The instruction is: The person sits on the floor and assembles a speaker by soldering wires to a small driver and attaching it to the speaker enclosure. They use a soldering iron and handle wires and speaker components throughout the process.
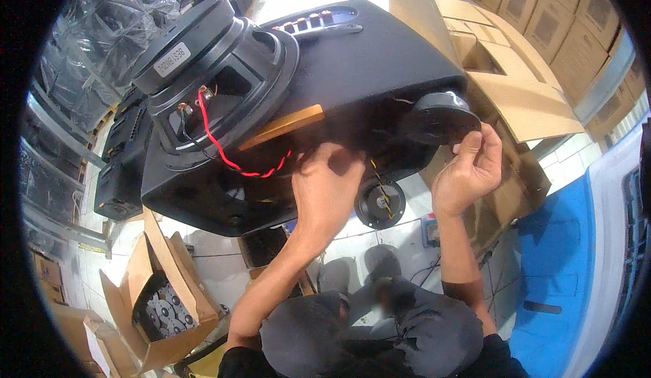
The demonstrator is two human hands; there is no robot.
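A black speaker cabinet (386,59) lies in front of me. On its left part rests a large woofer (224,72), magnet up, with a twisted red and black wire (224,154) running from its terminals toward the cabinet's near side. My left hand (327,181) is at that side, fingers bent into the dark; what they pinch is hidden. My right hand (469,171) grips the rim of a small round black tweeter (444,117) by the cabinet's right end. Between my hands, lower down, hangs another round black driver (381,203) on a yellow and black wire (380,178).
An orange-brown strip (283,127) lies beside the woofer. A black-handled tool (332,30) and small parts sit on the cabinet's far side. Open cartons stand at right (502,72) and lower left (146,310), the latter holding round parts. A blue panel (556,262) stands at right.
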